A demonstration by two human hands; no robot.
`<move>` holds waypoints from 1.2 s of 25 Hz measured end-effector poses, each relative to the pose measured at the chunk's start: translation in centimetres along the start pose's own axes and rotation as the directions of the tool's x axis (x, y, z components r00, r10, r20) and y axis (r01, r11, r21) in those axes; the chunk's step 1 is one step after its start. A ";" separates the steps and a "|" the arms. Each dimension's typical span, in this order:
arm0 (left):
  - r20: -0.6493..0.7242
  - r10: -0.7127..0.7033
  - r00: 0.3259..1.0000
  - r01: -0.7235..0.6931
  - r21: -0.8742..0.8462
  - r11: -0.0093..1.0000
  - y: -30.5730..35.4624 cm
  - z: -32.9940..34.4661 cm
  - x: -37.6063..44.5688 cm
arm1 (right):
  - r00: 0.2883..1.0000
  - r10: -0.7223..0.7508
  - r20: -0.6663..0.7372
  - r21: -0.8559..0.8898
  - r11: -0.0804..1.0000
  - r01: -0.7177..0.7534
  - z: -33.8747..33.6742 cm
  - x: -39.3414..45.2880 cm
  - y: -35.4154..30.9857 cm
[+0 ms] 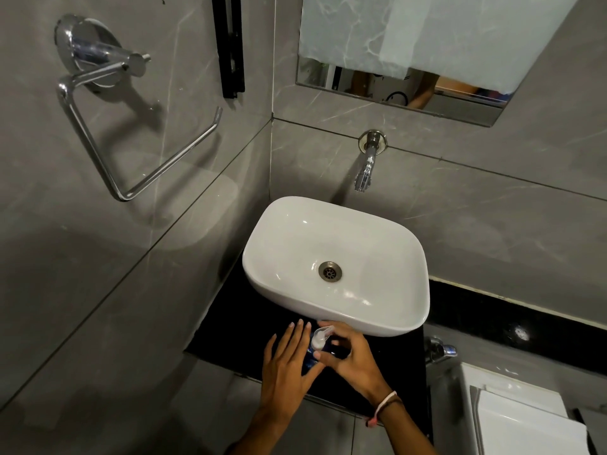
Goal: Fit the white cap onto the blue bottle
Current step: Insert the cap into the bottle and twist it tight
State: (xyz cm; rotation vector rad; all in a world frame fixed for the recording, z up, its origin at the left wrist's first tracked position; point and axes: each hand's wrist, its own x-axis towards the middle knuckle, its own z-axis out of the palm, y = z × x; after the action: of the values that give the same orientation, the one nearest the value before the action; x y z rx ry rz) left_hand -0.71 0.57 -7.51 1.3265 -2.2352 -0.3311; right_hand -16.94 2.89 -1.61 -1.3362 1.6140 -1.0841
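Observation:
The blue bottle (309, 358) stands on the black counter (230, 336) just in front of the basin, mostly hidden between my hands. The white cap (319, 339), a pump top with a spout, sits at the bottle's top. My right hand (349, 356) curls around the cap, thumb and fingers pinching it. My left hand (287, 366) rests against the bottle's left side, fingers straight and spread, thumb under the bottle body.
A white basin (404, 303) sits on the counter directly behind the hands. A chrome tap (364, 172) juts from the grey tiled wall above it. A towel ring (98, 133) hangs on the left wall. A white toilet tank (525, 418) stands at lower right.

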 end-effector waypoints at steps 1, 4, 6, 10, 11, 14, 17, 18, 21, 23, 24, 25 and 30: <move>0.003 -0.006 1.000 0.006 -0.005 1.000 0.1 0.0 0.1 | 1.000 0.006 -0.008 0.023 1.000 -0.005 0.1 0.0 0.2; -0.007 -0.001 1.000 0.000 -0.051 0.999 -0.1 0.0 0.1 | 0.993 0.030 -0.118 0.052 0.998 -0.024 0.4 0.2 0.2; -0.013 0.011 1.000 -0.012 -0.067 0.998 -0.2 0.0 0.0 | 0.996 0.015 -0.087 0.055 0.998 -0.010 0.2 0.1 0.2; -0.015 -0.029 0.999 0.027 -0.078 0.997 0.1 0.1 0.1 | 1.000 0.023 -0.021 0.056 0.998 -0.021 0.0 0.4 0.2; -0.010 -0.030 1.000 0.029 -0.074 0.997 0.1 0.0 0.1 | 0.998 0.024 -0.057 0.047 0.999 -0.022 0.1 0.4 0.1; 0.006 -0.013 1.000 0.013 -0.067 0.998 0.0 -0.2 0.1 | 0.999 -0.002 -0.043 -0.007 1.000 0.001 0.0 0.1 -0.1; -0.004 -0.027 1.000 0.027 -0.056 0.998 0.2 -0.3 0.1 | 0.999 -0.028 0.018 -0.050 0.998 0.029 -0.5 0.2 0.1; -0.009 -0.031 0.999 0.031 -0.057 0.998 0.3 -0.2 0.1 | 1.000 -0.029 -0.005 -0.048 0.998 0.029 -0.4 0.4 0.0; -0.009 -0.021 1.000 0.020 -0.071 0.997 0.1 -0.2 0.0 | 0.998 -0.047 -0.042 -0.078 0.996 0.043 0.1 0.4 -0.5; 0.008 -0.017 1.000 0.018 -0.071 0.997 0.0 -0.2 0.0 | 0.998 -0.060 0.022 -0.114 0.991 0.063 -0.1 0.2 -0.5; 0.011 -0.021 1.000 0.022 -0.068 0.997 0.1 -0.3 0.1 | 0.996 -0.065 0.059 -0.149 0.986 0.073 -0.3 0.3 -0.4; 0.012 -0.028 1.000 0.029 -0.063 0.998 0.2 -0.4 0.1 | 0.995 -0.066 0.080 -0.179 0.981 0.079 -0.5 0.4 -0.4; -0.008 -0.038 0.999 0.037 -0.069 0.997 0.4 -0.6 0.1 | 0.997 -0.063 0.052 -0.206 0.976 0.072 -0.6 0.6 -1.0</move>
State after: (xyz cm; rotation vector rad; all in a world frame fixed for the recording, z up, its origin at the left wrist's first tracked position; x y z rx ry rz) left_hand -0.68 0.75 -6.79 1.3322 -2.1738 -0.4108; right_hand -17.30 2.30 -0.45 -1.5507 1.6957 -0.9371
